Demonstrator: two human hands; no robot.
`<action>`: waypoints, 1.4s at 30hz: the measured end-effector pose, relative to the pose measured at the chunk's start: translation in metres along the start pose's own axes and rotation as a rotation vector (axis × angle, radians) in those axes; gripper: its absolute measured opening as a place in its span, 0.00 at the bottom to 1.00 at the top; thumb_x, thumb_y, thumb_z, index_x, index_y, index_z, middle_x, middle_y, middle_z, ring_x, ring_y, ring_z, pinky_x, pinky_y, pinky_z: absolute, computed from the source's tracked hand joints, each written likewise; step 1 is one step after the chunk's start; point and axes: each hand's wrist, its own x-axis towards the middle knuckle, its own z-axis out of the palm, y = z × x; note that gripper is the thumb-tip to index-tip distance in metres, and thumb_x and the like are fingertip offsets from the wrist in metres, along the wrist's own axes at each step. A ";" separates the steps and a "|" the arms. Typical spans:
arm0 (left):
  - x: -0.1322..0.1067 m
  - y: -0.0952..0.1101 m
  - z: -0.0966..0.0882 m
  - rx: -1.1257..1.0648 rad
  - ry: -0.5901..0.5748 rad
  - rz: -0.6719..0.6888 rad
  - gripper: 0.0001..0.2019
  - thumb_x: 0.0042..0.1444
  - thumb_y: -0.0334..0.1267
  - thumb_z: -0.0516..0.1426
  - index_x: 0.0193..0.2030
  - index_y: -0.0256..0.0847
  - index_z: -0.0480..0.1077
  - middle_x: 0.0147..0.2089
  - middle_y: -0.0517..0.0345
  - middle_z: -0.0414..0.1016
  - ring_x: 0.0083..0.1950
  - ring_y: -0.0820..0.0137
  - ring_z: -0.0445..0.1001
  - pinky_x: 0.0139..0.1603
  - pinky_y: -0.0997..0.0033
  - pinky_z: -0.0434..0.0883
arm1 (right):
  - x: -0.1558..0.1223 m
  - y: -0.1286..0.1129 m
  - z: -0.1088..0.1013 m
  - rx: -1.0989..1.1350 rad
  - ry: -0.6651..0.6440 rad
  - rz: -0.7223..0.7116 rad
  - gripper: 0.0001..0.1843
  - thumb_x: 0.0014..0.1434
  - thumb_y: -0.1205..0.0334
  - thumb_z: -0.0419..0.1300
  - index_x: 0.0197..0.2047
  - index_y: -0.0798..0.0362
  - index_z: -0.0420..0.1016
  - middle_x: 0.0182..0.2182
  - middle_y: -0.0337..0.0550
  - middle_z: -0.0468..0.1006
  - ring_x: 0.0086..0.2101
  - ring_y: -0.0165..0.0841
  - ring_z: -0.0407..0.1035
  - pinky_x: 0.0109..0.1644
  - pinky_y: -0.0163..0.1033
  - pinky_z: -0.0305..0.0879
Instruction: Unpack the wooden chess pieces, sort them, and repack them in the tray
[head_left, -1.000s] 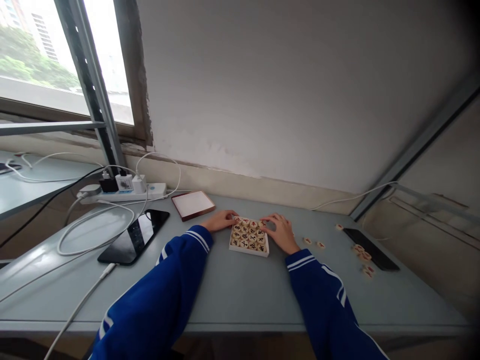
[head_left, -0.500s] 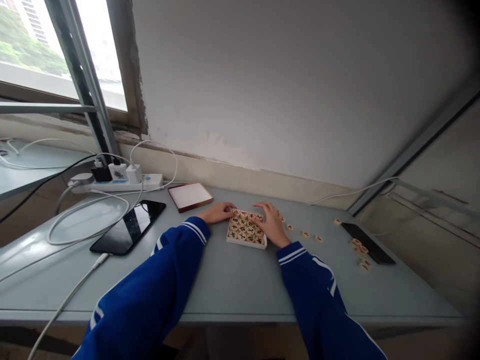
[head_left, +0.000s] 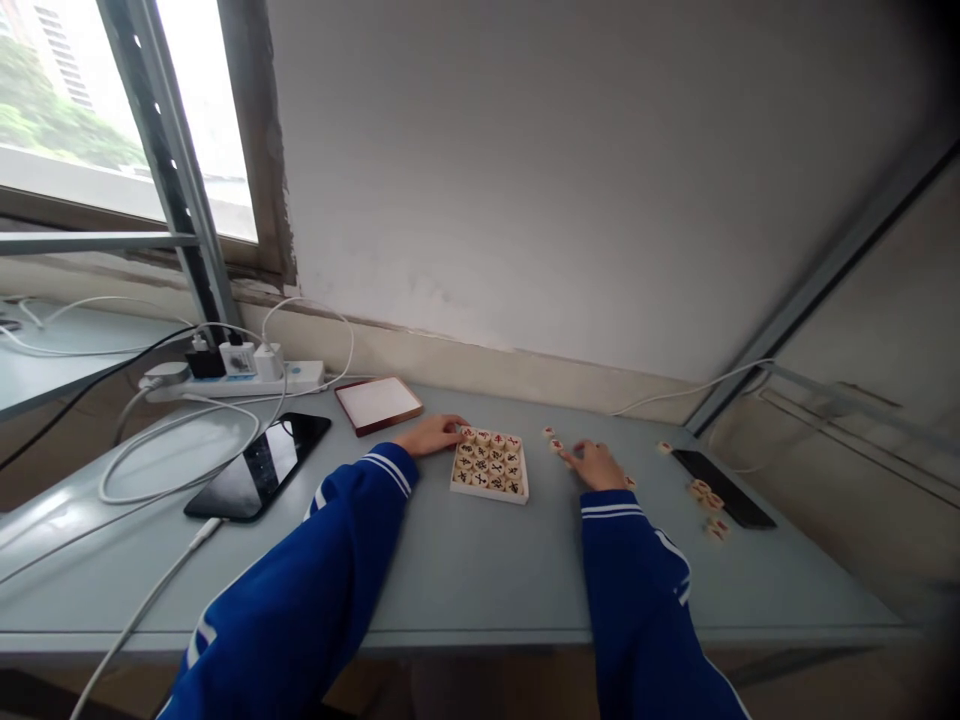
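A shallow white box (head_left: 489,494) holds rows of round xiangqi pieces (head_left: 481,464), the far row lettered in red and the nearer rows in black. My left hand (head_left: 431,435) is at the box's far left corner, its fingers closed on the edge. To the right of the box, my right hand (head_left: 596,464) is low over the desk with its fingers bent together on a loose xiangqi piece, mostly hidden beneath them. Two red-lettered xiangqi pieces (head_left: 552,439) lie just beyond its fingertips, and another piece (head_left: 630,482) shows beside the wrist.
A box lid (head_left: 381,403) lies inside-up at the back left. Farther left are a phone or tablet (head_left: 262,465), white cables and a loaded power strip (head_left: 300,376). More loose pieces (head_left: 706,494) lie on the right beside a dark slab (head_left: 724,490). A wall bounds the desk behind.
My right hand has left the box and moved right to the loose pieces, uncovering the box's right side. My left hand stays at the box's corner. The view has shifted slightly.
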 end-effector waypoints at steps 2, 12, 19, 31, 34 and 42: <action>0.000 -0.001 0.000 -0.038 -0.011 -0.003 0.24 0.49 0.51 0.52 0.48 0.35 0.66 0.27 0.57 0.71 0.32 0.68 0.68 0.35 0.72 0.62 | 0.003 0.011 0.004 0.002 -0.088 -0.002 0.17 0.49 0.49 0.56 0.36 0.53 0.71 0.35 0.51 0.72 0.35 0.38 0.67 0.37 0.39 0.60; 0.003 -0.009 0.003 -0.159 -0.002 0.024 0.18 0.52 0.43 0.48 0.44 0.35 0.68 0.25 0.58 0.70 0.31 0.69 0.67 0.37 0.72 0.62 | 0.007 0.001 0.011 0.170 -0.083 -0.230 0.08 0.43 0.57 0.61 0.25 0.53 0.71 0.26 0.43 0.72 0.31 0.35 0.67 0.36 0.37 0.62; 0.001 -0.006 0.002 -0.148 -0.007 0.014 0.19 0.52 0.44 0.49 0.46 0.34 0.67 0.25 0.58 0.70 0.32 0.69 0.68 0.38 0.72 0.63 | 0.007 0.003 0.018 0.182 -0.013 -0.228 0.07 0.43 0.62 0.59 0.29 0.55 0.72 0.28 0.46 0.72 0.34 0.36 0.67 0.39 0.38 0.62; 0.003 -0.010 0.004 -0.126 -0.005 0.064 0.22 0.53 0.48 0.50 0.47 0.32 0.66 0.25 0.57 0.69 0.30 0.70 0.67 0.34 0.73 0.62 | -0.025 -0.076 -0.018 0.759 0.069 -0.493 0.16 0.54 0.52 0.52 0.41 0.54 0.68 0.37 0.46 0.69 0.32 0.30 0.66 0.36 0.36 0.66; 0.002 -0.008 0.003 -0.097 0.010 0.057 0.22 0.54 0.48 0.49 0.47 0.32 0.66 0.26 0.56 0.70 0.30 0.70 0.67 0.33 0.73 0.62 | -0.046 -0.111 -0.015 0.700 -0.044 -0.692 0.12 0.56 0.57 0.51 0.41 0.51 0.68 0.38 0.44 0.68 0.35 0.31 0.66 0.41 0.37 0.64; 0.000 -0.003 0.002 -0.040 0.001 0.028 0.20 0.54 0.46 0.49 0.48 0.33 0.66 0.29 0.56 0.72 0.33 0.68 0.68 0.38 0.72 0.62 | -0.062 -0.138 -0.004 0.523 -0.075 -0.781 0.13 0.55 0.67 0.52 0.45 0.47 0.66 0.41 0.40 0.66 0.42 0.31 0.63 0.47 0.38 0.60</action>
